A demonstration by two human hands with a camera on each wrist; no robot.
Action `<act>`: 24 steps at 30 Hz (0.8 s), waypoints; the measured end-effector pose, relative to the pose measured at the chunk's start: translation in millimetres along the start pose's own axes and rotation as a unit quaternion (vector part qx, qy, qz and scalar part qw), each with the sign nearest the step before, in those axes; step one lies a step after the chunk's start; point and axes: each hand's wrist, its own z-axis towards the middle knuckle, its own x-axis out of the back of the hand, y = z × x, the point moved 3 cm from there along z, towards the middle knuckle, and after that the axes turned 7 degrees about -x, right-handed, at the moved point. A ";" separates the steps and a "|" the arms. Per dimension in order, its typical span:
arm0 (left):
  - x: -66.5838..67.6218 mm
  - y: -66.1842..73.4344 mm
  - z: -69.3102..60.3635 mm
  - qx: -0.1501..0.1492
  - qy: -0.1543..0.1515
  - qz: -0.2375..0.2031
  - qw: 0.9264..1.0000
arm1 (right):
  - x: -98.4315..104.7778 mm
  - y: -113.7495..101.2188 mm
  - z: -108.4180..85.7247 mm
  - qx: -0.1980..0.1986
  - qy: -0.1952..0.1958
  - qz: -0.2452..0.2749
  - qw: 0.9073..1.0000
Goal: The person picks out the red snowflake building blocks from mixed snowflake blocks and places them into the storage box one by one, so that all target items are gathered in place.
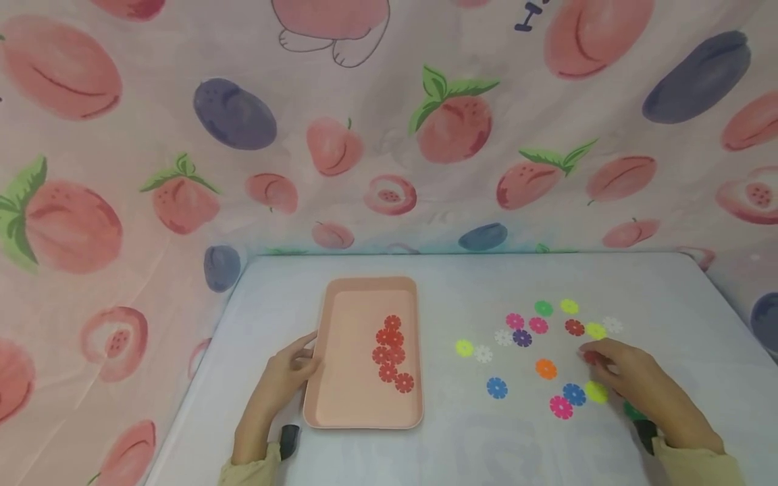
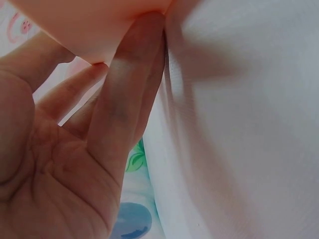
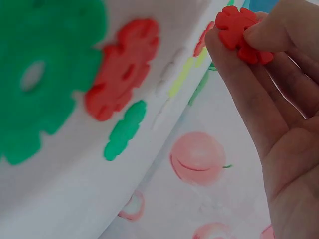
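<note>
Sorting the notched discs by colour looks like the work under way, and the red share seems well along. A cluster of red discs [image 1: 396, 355] lies toward the right side of the pink tray [image 1: 346, 358], whose left rim the left hand [image 1: 286, 378] holds. Over the table, the right hand [image 1: 629, 368] pinches one more red piece [image 3: 237, 27] between thumb and fingers, well apart from the tray and not yet added. At least one loose red disc [image 1: 574, 327] remains on the table [image 1: 450, 435], just beside a yellow one [image 1: 595, 331]; the right wrist view also shows a red disc [image 3: 114, 84] among green ones. The right arm covers part of that area, so I can't be sure how many reds are left. Orange [image 1: 546, 369], blue [image 1: 497, 388], purple [image 1: 522, 338], pink and white discs are all outside the tray.
</note>
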 end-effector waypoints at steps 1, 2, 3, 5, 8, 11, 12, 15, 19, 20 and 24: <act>0.1 -0.2 -0.3 0.000 0.000 0.001 1.000 | 0.5 -1.4 0.1 0.001 0.000 -0.001 1.000; 0.1 -0.5 -0.4 0.001 0.001 0.002 1.000 | 1.0 -2.9 0.4 -0.001 -0.002 -0.001 1.000; 0.2 -0.6 -0.7 -0.002 0.001 0.002 1.000 | 1.4 -4.5 0.8 -0.002 -0.003 -0.001 1.000; 0.2 -0.9 -0.7 -0.007 0.001 0.004 1.000 | 2.4 -8.0 2.3 -0.004 -0.006 -0.006 1.000; -0.1 -1.4 -0.3 -0.009 0.000 0.001 1.000 | 3.0 -12.8 4.2 -0.005 -0.011 -0.008 1.000; -0.4 -1.5 -0.1 -0.006 -0.003 0.001 1.000 | 2.8 -17.9 5.2 0.002 -0.011 -0.010 1.000; -0.5 -1.3 0.0 -0.006 -0.003 0.001 1.000 | 2.5 -19.4 5.2 0.003 -0.013 -0.009 1.000; -0.4 -0.9 -0.3 -0.007 -0.002 0.002 1.000 | 1.6 -23.3 5.7 -0.002 -0.021 -0.008 1.000; -0.4 0.3 -0.4 -0.011 -0.001 0.003 1.000 | 0.3 -27.0 5.8 -0.001 -0.023 -0.008 1.000; -0.5 0.5 -0.2 -0.010 -0.001 0.002 1.000 | -0.1 -27.7 5.9 0.003 -0.022 -0.008 1.000; -0.3 0.0 0.2 -0.008 -0.003 0.001 1.000 | -0.9 -31.2 5.6 0.023 -0.009 -0.007 1.000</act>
